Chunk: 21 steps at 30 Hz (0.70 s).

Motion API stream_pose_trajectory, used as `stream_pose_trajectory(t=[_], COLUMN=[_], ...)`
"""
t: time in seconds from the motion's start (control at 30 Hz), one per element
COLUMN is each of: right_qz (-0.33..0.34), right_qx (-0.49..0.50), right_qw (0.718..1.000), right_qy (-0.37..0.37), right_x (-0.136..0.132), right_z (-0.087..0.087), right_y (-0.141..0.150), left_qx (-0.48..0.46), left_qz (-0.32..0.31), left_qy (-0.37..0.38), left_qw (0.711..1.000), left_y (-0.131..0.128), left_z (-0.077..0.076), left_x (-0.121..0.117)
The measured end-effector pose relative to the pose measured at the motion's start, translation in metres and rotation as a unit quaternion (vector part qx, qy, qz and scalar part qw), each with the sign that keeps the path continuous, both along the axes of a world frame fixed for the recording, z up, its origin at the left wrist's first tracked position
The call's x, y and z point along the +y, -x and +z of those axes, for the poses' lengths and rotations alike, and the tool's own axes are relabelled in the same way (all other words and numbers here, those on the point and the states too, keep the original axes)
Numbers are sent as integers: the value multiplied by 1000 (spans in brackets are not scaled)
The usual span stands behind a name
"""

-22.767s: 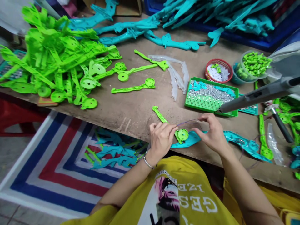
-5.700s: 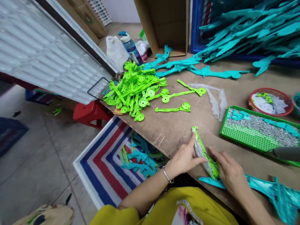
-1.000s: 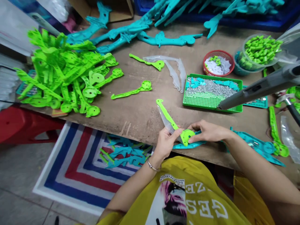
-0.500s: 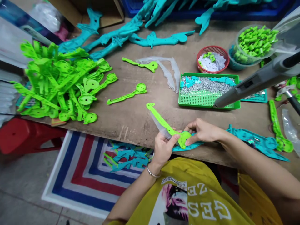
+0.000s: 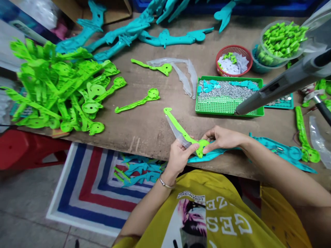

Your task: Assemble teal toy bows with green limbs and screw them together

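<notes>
My left hand [image 5: 179,156] pinches a long green plastic arm [image 5: 178,126] together with a clear plastic blade piece [image 5: 176,131] lying under it. My right hand [image 5: 222,137] grips the round disc end [image 5: 202,146] of the same green arm. Both pieces rest over a teal plastic shell [image 5: 274,151] at the table's near edge. The green arm's hooked tip points away from me, toward the table's middle.
A heap of green arms [image 5: 57,89] fills the left. Teal shells [image 5: 134,32] lie at the back. A green tray of screws [image 5: 224,96], a red basket [image 5: 232,62], a bowl of green bits [image 5: 280,39] and a grey hanging screwdriver [image 5: 279,84] are on the right. A striped bin [image 5: 88,186] sits below.
The view has drifted slightly. My hands stay on the green arm and clear blade, with my left fingers shifting closer to the disc end.
</notes>
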State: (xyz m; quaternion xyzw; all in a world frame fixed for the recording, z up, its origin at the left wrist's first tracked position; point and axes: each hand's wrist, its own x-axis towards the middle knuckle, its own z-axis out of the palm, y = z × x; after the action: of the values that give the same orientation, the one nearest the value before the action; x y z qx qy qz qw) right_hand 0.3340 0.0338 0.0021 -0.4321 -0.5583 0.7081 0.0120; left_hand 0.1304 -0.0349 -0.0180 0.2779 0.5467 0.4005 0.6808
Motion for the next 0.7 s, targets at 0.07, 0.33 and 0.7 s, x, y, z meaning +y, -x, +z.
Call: stream_pose_trajectory(t=[0.07, 0.33, 0.7], right_qz=[-2, -69, -47], right_qx=[19, 31, 20], right_qw=[1000, 996, 990], right_qy=[15, 46, -130], right_x=[3, 7, -9], right_z=[0, 0, 16], right_y=[-3, 0, -15], left_qx=[-4, -33, -54], left_qz=[13, 36, 21], left_qy=[6, 42, 93], left_qw=[1000, 998, 994], left_y=[-2, -5, -2], left_z=[-2, 2, 8], left_x=[0, 2, 9])
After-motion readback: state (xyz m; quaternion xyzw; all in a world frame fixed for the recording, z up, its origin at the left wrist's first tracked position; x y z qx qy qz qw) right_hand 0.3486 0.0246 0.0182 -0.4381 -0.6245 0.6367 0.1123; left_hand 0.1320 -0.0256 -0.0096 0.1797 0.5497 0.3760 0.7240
